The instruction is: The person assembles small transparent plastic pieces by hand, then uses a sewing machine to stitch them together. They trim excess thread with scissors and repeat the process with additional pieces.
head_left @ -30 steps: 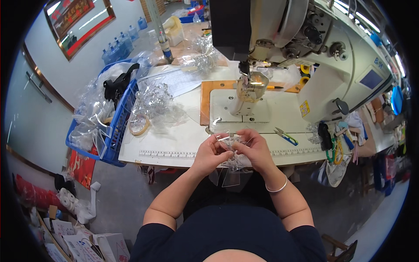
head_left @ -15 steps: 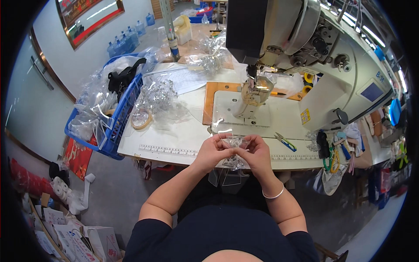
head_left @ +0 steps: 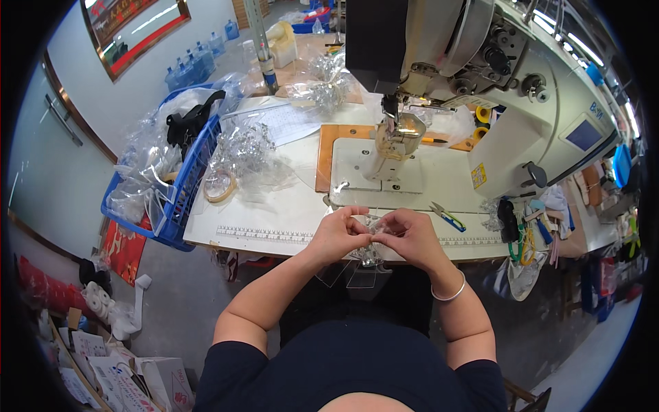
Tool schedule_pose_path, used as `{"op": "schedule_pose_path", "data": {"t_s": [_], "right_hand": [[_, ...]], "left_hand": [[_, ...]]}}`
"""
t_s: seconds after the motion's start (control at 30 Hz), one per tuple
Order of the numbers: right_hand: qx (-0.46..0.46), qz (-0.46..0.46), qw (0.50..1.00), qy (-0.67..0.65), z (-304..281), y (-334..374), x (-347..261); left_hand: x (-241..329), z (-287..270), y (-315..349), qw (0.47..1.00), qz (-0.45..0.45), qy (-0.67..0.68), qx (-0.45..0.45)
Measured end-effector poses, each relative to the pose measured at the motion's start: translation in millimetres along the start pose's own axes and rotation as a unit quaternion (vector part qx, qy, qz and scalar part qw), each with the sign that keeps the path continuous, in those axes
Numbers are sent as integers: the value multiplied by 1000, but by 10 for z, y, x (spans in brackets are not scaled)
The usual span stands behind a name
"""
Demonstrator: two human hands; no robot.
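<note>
At the front edge of the white sewing table [head_left: 274, 220], my left hand [head_left: 338, 235] and my right hand [head_left: 412, 235] meet with thumbs and fingertips pinched together. Between them is a clear plastic piece with shiny silvery bits [head_left: 371, 257], and its clear, strap-like ends hang below the table edge. My fingers cover much of it, so its exact kind is unclear. Just beyond stands a post-bed sewing machine [head_left: 397, 147]. Thread snips [head_left: 449, 218] with a blue handle lie to the right of my right hand.
A heap of clear, silvery plastic pieces [head_left: 244, 147] and a tape roll [head_left: 220, 186] lie on the table's left. Beside it stands a blue basket [head_left: 180, 206] full of plastic. Scissors with coloured handles [head_left: 525, 253] hang at the right edge.
My right hand has shifted slightly right and rotated, its fingers more curled. The left fingers have also curled. The plastic piece stays between them; the view has shifted slightly.
</note>
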State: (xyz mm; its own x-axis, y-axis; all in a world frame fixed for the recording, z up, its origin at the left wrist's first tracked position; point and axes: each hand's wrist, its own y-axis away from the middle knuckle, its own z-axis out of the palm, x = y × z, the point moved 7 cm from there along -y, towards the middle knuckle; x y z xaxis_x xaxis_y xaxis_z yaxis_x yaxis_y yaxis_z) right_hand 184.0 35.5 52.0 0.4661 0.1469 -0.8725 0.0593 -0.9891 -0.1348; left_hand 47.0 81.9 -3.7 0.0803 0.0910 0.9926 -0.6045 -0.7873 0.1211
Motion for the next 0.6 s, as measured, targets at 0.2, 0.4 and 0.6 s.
{"op": "schedule_pose_path", "data": {"t_s": [0.2,0.4,0.6], "right_hand": [[-82,102,989,-73,-12,38,283],[-42,186,905,-379,-10,168,599],[101,115,878,-454,-337,254,652]], "left_hand": [[142,143,11,994,24,-103,-21],[401,305,-61,974,123,-166,-88],[325,525,-402,978,121,-69,-153]]}}
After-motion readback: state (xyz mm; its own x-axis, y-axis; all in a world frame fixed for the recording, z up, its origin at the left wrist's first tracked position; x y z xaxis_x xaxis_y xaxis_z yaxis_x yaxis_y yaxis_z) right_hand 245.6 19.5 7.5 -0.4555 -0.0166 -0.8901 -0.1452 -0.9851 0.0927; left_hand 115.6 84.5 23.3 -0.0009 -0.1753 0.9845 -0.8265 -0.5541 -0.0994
